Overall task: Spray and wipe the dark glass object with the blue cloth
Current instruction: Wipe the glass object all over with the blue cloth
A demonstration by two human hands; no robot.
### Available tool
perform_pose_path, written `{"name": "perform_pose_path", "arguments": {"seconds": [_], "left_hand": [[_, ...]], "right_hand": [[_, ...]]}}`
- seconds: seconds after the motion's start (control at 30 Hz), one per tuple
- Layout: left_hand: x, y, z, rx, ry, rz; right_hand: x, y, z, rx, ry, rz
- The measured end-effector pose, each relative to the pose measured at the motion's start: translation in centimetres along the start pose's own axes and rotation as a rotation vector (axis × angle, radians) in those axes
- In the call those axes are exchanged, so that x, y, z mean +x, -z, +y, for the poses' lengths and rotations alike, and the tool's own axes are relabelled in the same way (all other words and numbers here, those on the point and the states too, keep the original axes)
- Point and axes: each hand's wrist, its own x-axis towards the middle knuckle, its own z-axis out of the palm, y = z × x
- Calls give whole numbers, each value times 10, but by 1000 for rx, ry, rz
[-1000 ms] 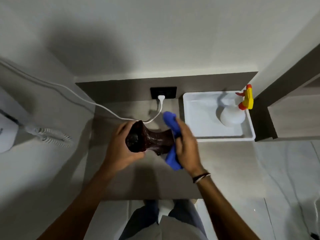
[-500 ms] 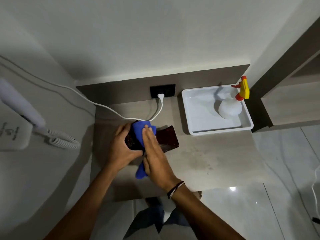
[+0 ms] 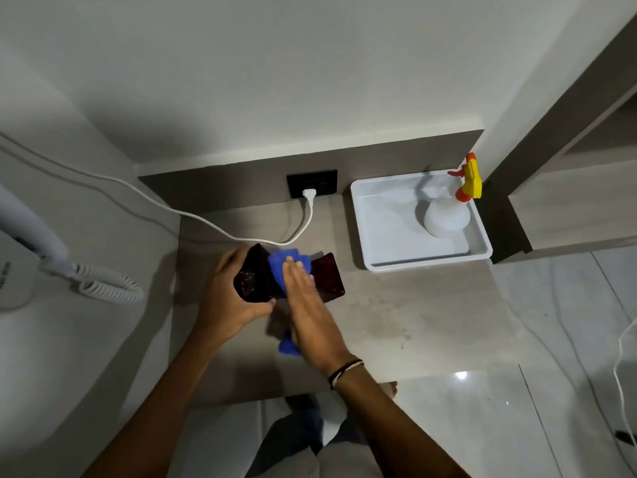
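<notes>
The dark red glass object (image 3: 329, 277) lies on its side above the grey counter (image 3: 396, 322), its open mouth toward me at the left. My left hand (image 3: 225, 298) grips its mouth end. My right hand (image 3: 310, 312) presses the blue cloth (image 3: 284, 267) flat over the narrow middle of the glass; a tail of the cloth hangs below my palm. The white spray bottle (image 3: 446, 217) with a yellow and orange trigger stands in the white tray (image 3: 379, 215) at the back right, away from both hands.
A white cable (image 3: 213, 224) runs from the left wall to a plug in the black socket (image 3: 312, 183) behind the glass. A wall-mounted white device with a coiled cord (image 3: 103, 284) hangs at the left. A cabinet stands at the right.
My right hand moved the cloth from the base end of the glass to its middle and now lies flat on it. The glass sank lower toward the counter.
</notes>
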Motion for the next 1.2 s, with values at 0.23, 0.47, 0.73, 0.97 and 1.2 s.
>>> {"name": "perform_pose_path", "arguments": {"seconds": [0.23, 0.47, 0.73, 0.97, 1.2], "left_hand": [[-2, 3, 6, -204, 281, 94], [0, 11, 19, -223, 385, -159], [-9, 14, 21, 222, 57, -202], [-1, 8, 25, 100, 74, -132], [-7, 15, 14, 174, 74, -138]], "right_hand": [[4, 54, 57, 347, -513, 115], [25, 61, 55, 508, -626, 148], [31, 63, 44, 308, -514, 148], [11, 43, -21, 208, -75, -137], [0, 30, 37, -290, -123, -185]]}}
